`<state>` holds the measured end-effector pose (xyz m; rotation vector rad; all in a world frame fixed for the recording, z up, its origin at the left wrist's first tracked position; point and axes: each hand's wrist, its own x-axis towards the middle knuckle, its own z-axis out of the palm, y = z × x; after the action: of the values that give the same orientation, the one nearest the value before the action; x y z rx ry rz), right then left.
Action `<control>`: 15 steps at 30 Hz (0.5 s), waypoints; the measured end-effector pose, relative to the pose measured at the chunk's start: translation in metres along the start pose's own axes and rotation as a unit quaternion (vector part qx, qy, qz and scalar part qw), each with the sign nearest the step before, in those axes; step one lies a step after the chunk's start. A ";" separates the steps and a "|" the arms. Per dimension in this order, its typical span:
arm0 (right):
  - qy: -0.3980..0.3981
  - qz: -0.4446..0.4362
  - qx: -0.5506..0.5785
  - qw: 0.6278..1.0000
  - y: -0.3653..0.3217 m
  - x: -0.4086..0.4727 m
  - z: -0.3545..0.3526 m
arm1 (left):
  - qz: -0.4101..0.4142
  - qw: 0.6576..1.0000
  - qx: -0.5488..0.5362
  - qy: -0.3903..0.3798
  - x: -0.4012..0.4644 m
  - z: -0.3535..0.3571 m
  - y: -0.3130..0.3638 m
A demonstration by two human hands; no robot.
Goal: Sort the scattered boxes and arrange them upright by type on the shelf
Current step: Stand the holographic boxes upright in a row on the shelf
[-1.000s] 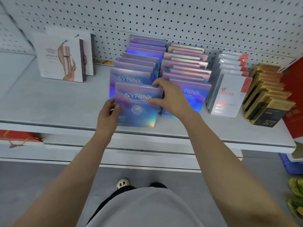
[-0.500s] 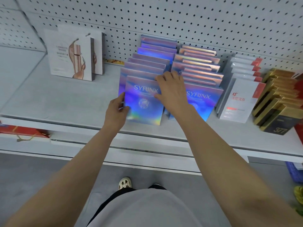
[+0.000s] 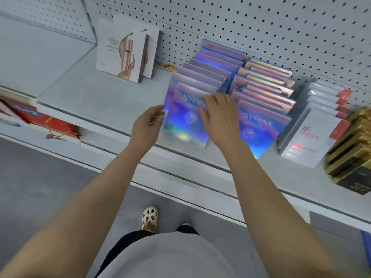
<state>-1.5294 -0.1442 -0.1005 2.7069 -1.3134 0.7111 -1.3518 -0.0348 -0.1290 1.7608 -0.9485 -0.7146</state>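
Two bare forearms are reaching up from six o'clock toward the pale grey metal shelf (image 3: 104, 101); at the bottom a cream perforated clog (image 3: 149, 217) is standing on the grey floor. Left hand (image 3: 147, 125) is hanging just off the left edge of the front holographic blue-purple SYRINX box (image 3: 184, 125), fingers loosely curled and holding nothing; whether a fingertip is touching the box edge, I cannot tell. Right hand (image 3: 219, 115) is lying over that box's upper right part, fingers relaxed and spread, resting on its face and top edge rather than clutching it. That front box is standing upright, leaning back against the row of holographic SYRINX boxes (image 3: 212, 65) running toward twelve o'clock; just at three o'clock a second row of SYRINX boxes with pinkish tops (image 3: 265, 121) is standing alongside. Further toward three o'clock, white boxes with red corner tabs (image 3: 313, 137) are lining up, then black-and-gold boxes (image 3: 353, 153). At ten o'clock two white boxes printed with a rose-gold bottle (image 3: 120, 51) are standing against the white pegboard back wall (image 3: 261, 21); at nine o'clock a red carton (image 3: 48, 123) is lying on the lower ledge.
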 end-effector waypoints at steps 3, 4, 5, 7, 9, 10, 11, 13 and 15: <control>-0.027 -0.003 0.043 0.999 -0.020 -0.014 0.014 | -0.022 1.000 -0.018 0.009 -0.024 -0.019 -0.010; -0.038 -0.007 0.060 0.997 -0.028 -0.018 0.021 | -0.026 0.999 -0.013 0.020 -0.032 -0.026 -0.016; -0.047 -0.014 0.076 0.996 -0.036 -0.022 0.027 | -0.029 0.999 -0.006 0.034 -0.040 -0.034 -0.021; -0.062 -0.030 0.102 0.992 -0.054 -0.030 0.040 | -0.042 0.997 0.002 0.062 -0.053 -0.051 -0.035; -0.082 -0.042 0.128 0.988 -0.073 -0.036 0.051 | -0.063 0.994 -0.003 0.093 -0.064 -0.070 -0.052; -0.092 -0.047 0.139 0.985 -0.084 -0.038 0.057 | -0.072 0.991 -0.009 0.109 -0.068 -0.080 -0.060; -0.101 -0.054 0.146 0.983 -0.096 -0.039 0.063 | -0.082 0.989 -0.018 0.125 -0.073 -0.091 -0.070; -0.116 -0.071 0.157 0.978 -0.123 -0.038 0.075 | -0.094 0.983 -0.038 0.156 -0.079 -0.115 -0.087; -0.132 -0.081 0.188 0.970 -0.155 -0.034 0.089 | -0.107 0.977 -0.051 0.179 -0.084 -0.144 -0.105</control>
<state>-1.3966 -0.0420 -0.1711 3.2664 -1.0697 0.6582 -1.2508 0.1280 -0.1724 1.8372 -0.4762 -0.5423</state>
